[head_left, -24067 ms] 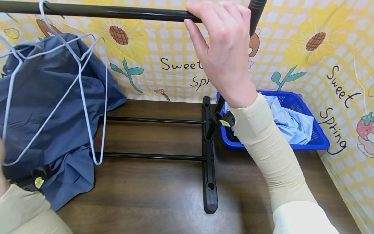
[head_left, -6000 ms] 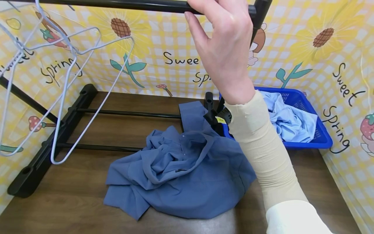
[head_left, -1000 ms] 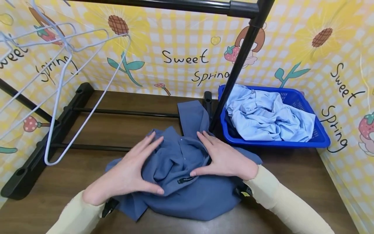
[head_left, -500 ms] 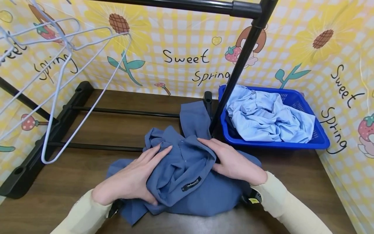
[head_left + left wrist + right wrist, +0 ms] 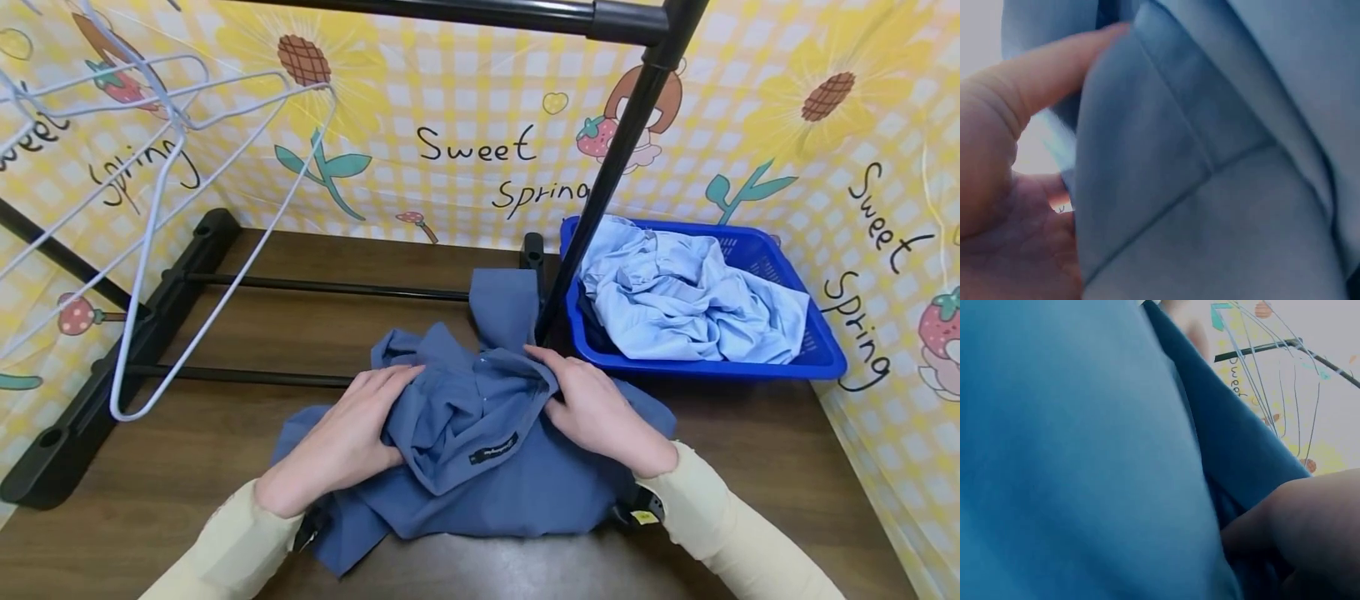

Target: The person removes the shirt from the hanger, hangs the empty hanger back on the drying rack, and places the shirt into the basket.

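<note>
A slate-blue shirt (image 5: 517, 492) lies bunched on the floor in the head view, its collar opening facing up and a black label showing inside. My left hand (image 5: 341, 442) grips the left side of the collar area; in the left wrist view the thumb (image 5: 1054, 69) lies over a seamed fold of cloth, fingers partly hidden behind it. On the other side my right hand (image 5: 600, 412) pinches the collar's right edge between thumb and fingers. The right wrist view shows a finger (image 5: 1316, 519) tucked against the fabric, fingertips hidden.
White wire hangers (image 5: 161, 192) hang at the left from a black rack's top bar (image 5: 450, 12). The rack's upright (image 5: 615, 158) stands behind my right hand, and lower bars (image 5: 322, 287) run near the floor. A blue basket (image 5: 705, 367) holding a light blue garment (image 5: 690, 300) sits right.
Six seconds ago my right hand held the rack bar; now both hands hold the shirt. Over the last second the hands closed on the collar, and the label has come into fuller view.
</note>
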The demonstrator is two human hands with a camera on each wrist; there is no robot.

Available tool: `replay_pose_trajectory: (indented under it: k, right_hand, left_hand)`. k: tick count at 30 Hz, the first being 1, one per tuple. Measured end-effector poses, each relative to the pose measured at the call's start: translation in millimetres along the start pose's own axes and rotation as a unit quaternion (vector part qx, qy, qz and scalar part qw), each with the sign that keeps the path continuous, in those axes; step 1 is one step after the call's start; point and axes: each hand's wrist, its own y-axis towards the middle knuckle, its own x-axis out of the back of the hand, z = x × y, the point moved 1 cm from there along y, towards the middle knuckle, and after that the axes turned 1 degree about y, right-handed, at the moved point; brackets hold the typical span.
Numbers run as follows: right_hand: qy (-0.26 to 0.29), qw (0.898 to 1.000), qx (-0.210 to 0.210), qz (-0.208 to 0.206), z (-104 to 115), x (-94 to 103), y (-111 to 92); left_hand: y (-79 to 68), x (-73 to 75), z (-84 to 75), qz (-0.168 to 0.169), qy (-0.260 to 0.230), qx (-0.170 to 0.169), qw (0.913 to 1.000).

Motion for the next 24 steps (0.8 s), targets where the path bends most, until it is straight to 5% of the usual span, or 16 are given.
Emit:
replay_pose_trajectory:
  k: [4, 8, 13, 15, 17, 21, 24]
  right_hand:
    - [0.101, 0.994, -0.027, -0.007, 1.2, 1.3, 1.0]
    - [0.238, 0.969, -0.037, -0.059, 8.0, 10.0, 1.3]
    - [0.374, 0.92, 0.019, -0.114, 18.7, 26.8, 0.1]
    - [0.395, 0.911, 0.031, -0.111, 19.1, 30.2, -0.9]
    - [0.374, 0.922, 0.024, -0.096, 16.4, 30.7, -3.1]
    - [0.23, 0.972, -0.011, -0.052, 4.1, 23.7, -10.2]
    - [0.118, 0.992, -0.007, -0.042, 0.7, 20.5, -19.7]
  left_hand:
    - [3.1, 2.1, 2.2, -0.035, -0.023, -0.006, 0.9991]
    - [9.1, 10.6, 0.6, -0.083, -0.1, -0.031, 0.991]
    - [11.0, 32.1, -15.7, -0.189, -0.194, -0.098, 0.9576]
    - [11.1, 38.3, -21.0, -0.207, -0.22, -0.114, 0.9465]
    - [11.3, 40.5, -22.4, -0.191, -0.227, -0.112, 0.9484]
    - [8.4, 34.5, -10.8, -0.099, -0.189, -0.051, 0.9756]
    - [2.1, 26.9, -2.1, -0.06, -0.124, -0.012, 0.9903]
